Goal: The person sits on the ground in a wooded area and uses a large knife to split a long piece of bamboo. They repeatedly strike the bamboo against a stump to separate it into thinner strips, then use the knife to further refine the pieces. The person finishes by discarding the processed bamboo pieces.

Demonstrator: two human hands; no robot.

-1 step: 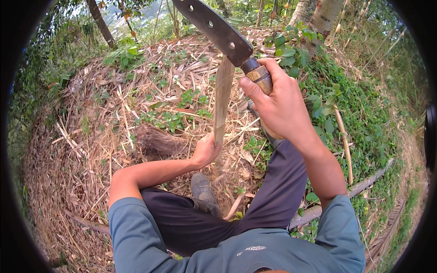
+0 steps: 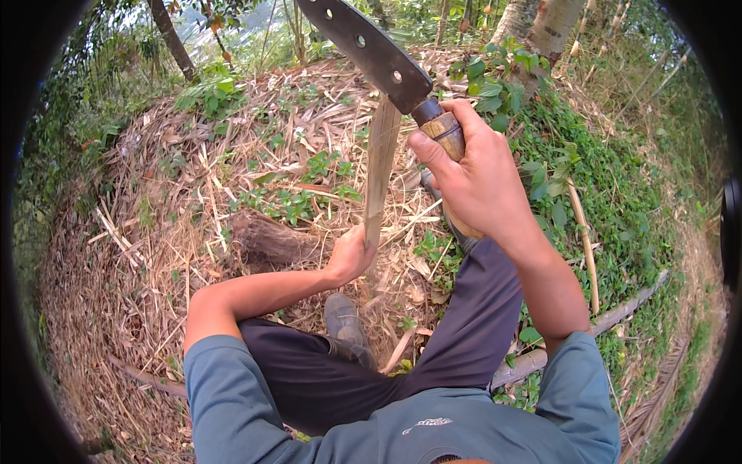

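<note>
My right hand (image 2: 481, 176) is closed round the wooden handle of a machete (image 2: 379, 60). Its dark, broad blade has a row of round holes and slants up to the left, its tip cut off by the upper edge. My left hand (image 2: 352, 255) grips the lower end of a flat, pale wooden strip (image 2: 380, 166), which stands nearly upright in front of me. In this view the strip's top meets the lower edge of the blade; whether they touch, I cannot tell.
A short brown log (image 2: 272, 238) lies left of the strip amid dry leaves and bamboo litter. My boot (image 2: 345, 319) rests below my left hand. At right, a long pole (image 2: 618, 311) and a thin stick (image 2: 581, 240) lie by green creepers. A tree trunk (image 2: 553, 29) stands behind.
The machete, my right hand and the top of the wooden strip have shifted very slightly to the right. My left hand stays in place.
</note>
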